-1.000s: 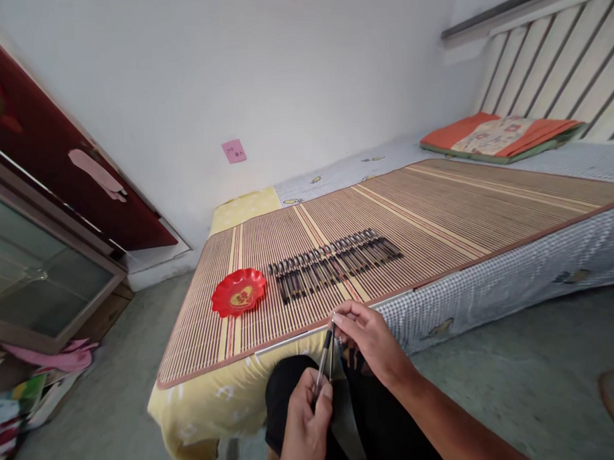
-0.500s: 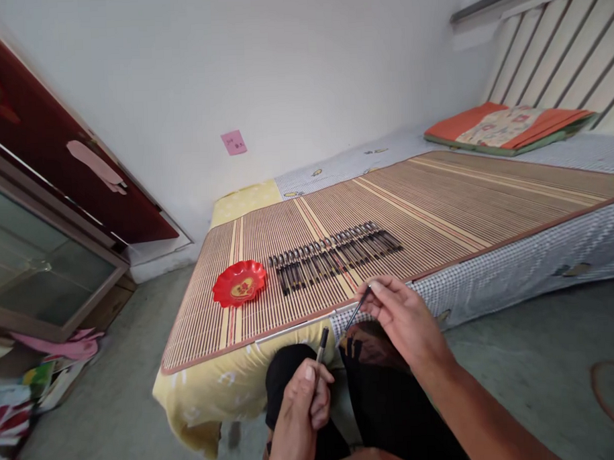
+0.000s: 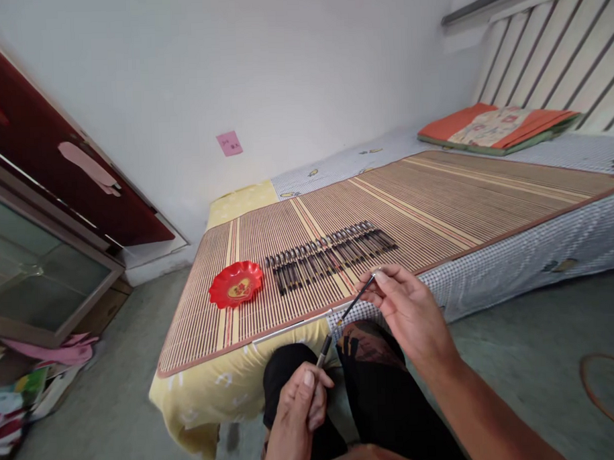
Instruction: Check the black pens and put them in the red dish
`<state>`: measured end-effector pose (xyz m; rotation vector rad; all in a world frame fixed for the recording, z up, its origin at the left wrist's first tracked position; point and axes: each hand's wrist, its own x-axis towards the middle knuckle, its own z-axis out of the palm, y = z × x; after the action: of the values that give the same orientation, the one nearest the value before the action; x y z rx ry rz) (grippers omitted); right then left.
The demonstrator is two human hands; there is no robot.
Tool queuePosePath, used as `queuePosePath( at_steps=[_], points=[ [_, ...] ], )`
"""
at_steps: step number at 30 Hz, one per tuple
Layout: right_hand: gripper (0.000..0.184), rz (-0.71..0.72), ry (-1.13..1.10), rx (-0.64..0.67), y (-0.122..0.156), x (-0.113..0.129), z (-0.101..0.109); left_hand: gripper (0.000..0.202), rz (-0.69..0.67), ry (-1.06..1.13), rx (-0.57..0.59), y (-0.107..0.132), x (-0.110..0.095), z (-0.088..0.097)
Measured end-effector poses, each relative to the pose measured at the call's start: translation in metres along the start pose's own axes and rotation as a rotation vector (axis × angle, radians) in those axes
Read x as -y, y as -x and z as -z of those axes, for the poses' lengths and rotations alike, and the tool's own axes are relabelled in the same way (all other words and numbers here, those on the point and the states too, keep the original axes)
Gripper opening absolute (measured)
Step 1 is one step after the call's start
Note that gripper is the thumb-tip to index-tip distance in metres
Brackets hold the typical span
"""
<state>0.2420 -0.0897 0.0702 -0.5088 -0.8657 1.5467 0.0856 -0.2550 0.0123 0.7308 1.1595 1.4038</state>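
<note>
The left hand (image 3: 300, 396) wraps a pen barrel (image 3: 323, 352), seemingly for steadiness — the right hand (image 3: 410, 313) pinches a thin rod (image 3: 356, 301) by one end, probably for control.

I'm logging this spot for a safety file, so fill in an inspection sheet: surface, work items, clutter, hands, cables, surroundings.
Surface: striped mat laid flat over a bed.
Work items: row of dark pen-like pieces on the mat; red scalloped dish beside it.
Clutter: orange folded bedding on the bed; pink cloth low at picture left.
Hands: left hand grips a pen barrel; right hand pinches a thin dark rod.
Cables: uncertain; thin brown curve at picture right.
Surroundings: pale wall with pink note; glass-panelled cabinet.
</note>
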Motion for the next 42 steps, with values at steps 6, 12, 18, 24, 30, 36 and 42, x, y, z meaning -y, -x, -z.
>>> queuePosePath(
  at_steps=[6, 12, 18, 24, 30, 36, 42],
  points=[
    [0.018, 0.009, 0.004, 0.004, 0.002, 0.002, -0.002, 0.045, 0.009, 0.002, -0.011, 0.0, 0.001, -0.001],
    [0.017, -0.012, -0.002, 0.009, 0.002, 0.002, -0.002, 0.046, 0.015, -0.005, -0.006, 0.0, 0.003, 0.001],
    [0.016, -0.013, 0.048, 0.032, 0.002, 0.007, -0.003, 0.044, 0.016, 0.038, 0.014, 0.0, 0.002, 0.001],
    [0.011, 0.028, 0.081, 0.109, 0.005, 0.014, -0.005, 0.041, 0.097, 0.25, 0.14, 0.002, -0.001, 0.0],
    [0.008, 0.049, 0.156, 0.191, 0.002, 0.018, -0.007, 0.04, 0.076, 0.201, 0.138, 0.001, -0.005, 0.002],
    [0.012, -0.02, 0.258, 0.358, 0.005, 0.018, -0.023, 0.029, 0.065, 0.276, 0.164, -0.006, -0.02, -0.009],
    [0.022, -0.134, 0.352, 0.469, 0.015, 0.009, -0.022, 0.031, 0.084, 0.408, 0.208, -0.014, -0.023, -0.021]
  ],
)
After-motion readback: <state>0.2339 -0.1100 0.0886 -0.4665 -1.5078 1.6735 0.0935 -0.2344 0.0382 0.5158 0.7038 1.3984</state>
